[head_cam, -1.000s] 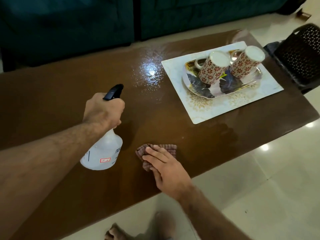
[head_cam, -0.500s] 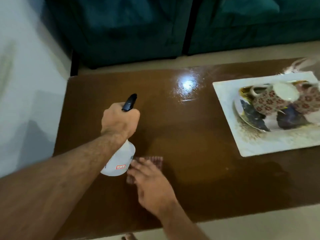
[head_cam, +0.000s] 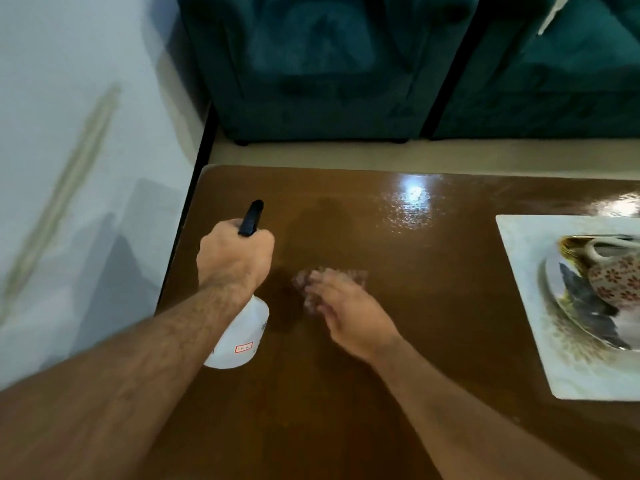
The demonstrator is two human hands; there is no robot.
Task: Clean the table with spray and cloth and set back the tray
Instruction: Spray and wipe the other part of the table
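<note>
My left hand (head_cam: 235,256) grips the neck of a white spray bottle (head_cam: 242,337) with a black nozzle, held just above the brown table (head_cam: 433,306) near its left end. My right hand (head_cam: 349,315) presses flat on a small reddish cloth (head_cam: 349,277), blurred by motion, right of the bottle. At the right edge lies a white tray (head_cam: 526,282) carrying a patterned plate (head_cam: 581,306) and a floral cup (head_cam: 616,282) on its side; part of them is cut off by the frame.
A dark green sofa (head_cam: 329,71) stands beyond the table's far edge, with a strip of pale floor between. A white wall (head_cam: 69,168) runs along the table's left end. A glossy wet patch (head_cam: 412,209) shines at the far middle.
The view has swung left and nearer. My right hand has slid the cloth along the table beside the bottle; my left hand keeps holding the spray bottle.
</note>
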